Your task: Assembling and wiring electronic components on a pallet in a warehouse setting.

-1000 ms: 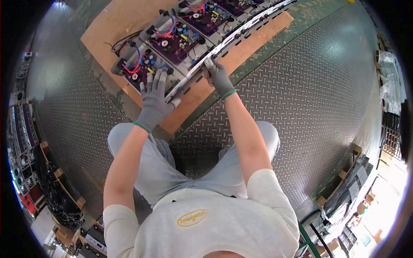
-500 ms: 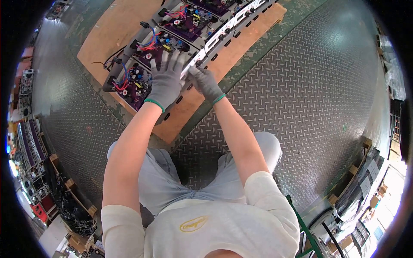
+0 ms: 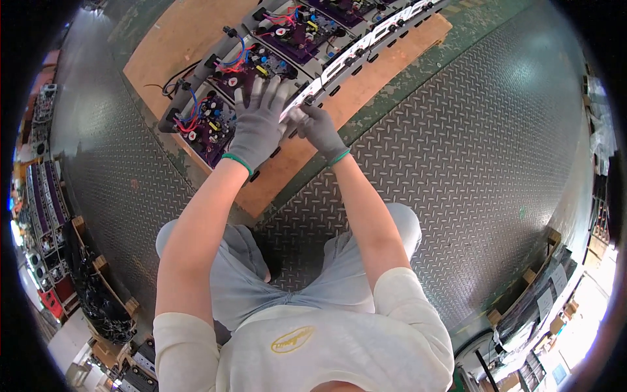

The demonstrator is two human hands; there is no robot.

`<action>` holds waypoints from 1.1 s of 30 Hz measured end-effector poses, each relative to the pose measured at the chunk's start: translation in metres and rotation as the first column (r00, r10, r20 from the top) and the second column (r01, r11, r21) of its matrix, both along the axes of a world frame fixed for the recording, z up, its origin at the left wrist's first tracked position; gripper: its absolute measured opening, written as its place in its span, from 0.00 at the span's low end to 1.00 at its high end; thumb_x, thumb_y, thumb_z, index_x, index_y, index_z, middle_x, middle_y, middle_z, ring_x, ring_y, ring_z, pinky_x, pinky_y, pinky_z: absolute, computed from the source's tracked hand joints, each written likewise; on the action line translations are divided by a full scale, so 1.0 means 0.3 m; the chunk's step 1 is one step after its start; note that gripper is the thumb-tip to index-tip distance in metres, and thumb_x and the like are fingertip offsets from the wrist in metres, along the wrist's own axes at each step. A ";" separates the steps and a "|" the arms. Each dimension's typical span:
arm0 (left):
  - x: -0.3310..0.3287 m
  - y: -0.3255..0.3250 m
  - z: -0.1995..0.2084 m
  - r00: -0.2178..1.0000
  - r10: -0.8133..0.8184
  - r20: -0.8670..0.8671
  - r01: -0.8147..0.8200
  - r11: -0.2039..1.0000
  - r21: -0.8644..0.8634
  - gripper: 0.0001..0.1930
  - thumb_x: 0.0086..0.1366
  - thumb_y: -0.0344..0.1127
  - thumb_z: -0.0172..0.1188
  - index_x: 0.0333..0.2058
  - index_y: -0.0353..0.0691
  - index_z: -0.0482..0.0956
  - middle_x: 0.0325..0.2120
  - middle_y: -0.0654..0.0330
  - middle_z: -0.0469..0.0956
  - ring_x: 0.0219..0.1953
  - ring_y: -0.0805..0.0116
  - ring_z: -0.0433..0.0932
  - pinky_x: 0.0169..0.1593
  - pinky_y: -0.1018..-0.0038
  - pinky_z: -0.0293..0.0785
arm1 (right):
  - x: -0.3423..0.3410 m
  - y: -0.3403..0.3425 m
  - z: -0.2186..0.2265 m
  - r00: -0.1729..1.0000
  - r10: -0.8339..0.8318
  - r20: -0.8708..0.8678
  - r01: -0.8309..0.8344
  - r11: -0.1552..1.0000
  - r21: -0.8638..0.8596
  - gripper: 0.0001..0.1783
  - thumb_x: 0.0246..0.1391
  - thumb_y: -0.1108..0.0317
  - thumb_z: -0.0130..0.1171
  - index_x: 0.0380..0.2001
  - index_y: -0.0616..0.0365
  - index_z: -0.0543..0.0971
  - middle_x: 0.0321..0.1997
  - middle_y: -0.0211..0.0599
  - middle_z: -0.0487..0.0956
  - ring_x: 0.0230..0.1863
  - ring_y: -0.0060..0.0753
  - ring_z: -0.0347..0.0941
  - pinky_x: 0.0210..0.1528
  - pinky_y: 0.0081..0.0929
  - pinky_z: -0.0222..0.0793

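Observation:
A row of grey housings (image 3: 204, 77) with exposed purple circuit boards (image 3: 215, 130) lies on a plywood sheet ahead of me. Red and blue wires (image 3: 191, 117) loop from their left ends. My left hand (image 3: 256, 127), in a grey glove with a green cuff, rests with spread fingers over a board close to the near end. Beside it, my right hand (image 3: 320, 132), gloved alike, has its fingers bent together against the white slotted strip (image 3: 339, 63) along the housings' right side. Whatever its fingertips hold is hidden.
The plywood sheet (image 3: 366, 88) sticks out past the housings on both sides. Patterned metal plate flooring (image 3: 444, 150) surrounds it. Black-wrapped goods on wooden pallets (image 3: 98, 287) stand at the lower left, and more wrapped goods (image 3: 542, 300) at the lower right.
The housings and plywood sit slightly farther right in the picture. Both hands stay by the strip; the right hand's fingers have shifted slightly along it.

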State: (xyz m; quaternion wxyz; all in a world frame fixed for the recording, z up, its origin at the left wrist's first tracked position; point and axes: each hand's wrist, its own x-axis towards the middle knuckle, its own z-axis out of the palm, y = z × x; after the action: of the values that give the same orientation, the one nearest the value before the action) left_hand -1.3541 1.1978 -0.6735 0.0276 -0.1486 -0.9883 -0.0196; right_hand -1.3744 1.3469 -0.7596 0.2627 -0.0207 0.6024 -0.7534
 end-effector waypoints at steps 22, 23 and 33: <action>0.021 -0.002 0.009 0.997 0.057 0.051 -0.057 0.998 -0.011 0.40 0.51 0.37 0.60 0.62 0.46 0.52 0.64 0.59 0.50 0.66 0.53 0.45 0.64 0.46 0.38 | 0.093 0.180 0.086 0.973 -0.033 0.228 0.098 0.955 -0.280 0.19 0.56 0.53 0.51 0.36 0.61 0.74 0.19 0.31 0.71 0.15 0.18 0.60 0.15 0.15 0.51; 0.019 0.001 0.005 0.997 0.057 0.050 -0.056 0.998 -0.012 0.40 0.51 0.37 0.60 0.62 0.46 0.52 0.64 0.59 0.50 0.66 0.53 0.45 0.64 0.46 0.38 | 0.090 0.189 0.073 0.975 -0.038 0.219 0.099 0.957 -0.274 0.19 0.56 0.53 0.51 0.36 0.61 0.74 0.19 0.31 0.71 0.15 0.18 0.60 0.15 0.15 0.51; 0.006 0.018 -0.007 0.997 0.055 0.053 -0.053 0.998 -0.024 0.40 0.51 0.37 0.60 0.62 0.47 0.51 0.64 0.59 0.49 0.66 0.54 0.46 0.64 0.47 0.38 | -0.082 0.091 0.047 0.993 -0.053 0.106 0.048 0.998 0.047 0.23 0.55 0.48 0.54 0.35 0.60 0.73 0.20 0.30 0.72 0.17 0.14 0.63 0.15 0.16 0.55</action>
State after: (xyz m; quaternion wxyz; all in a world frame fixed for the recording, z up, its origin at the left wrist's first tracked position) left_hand -1.3524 1.2033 -0.6756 0.0001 -0.1216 -0.9925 -0.0114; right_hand -1.3990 1.3743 -0.7455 0.2759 0.0410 0.6043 -0.7464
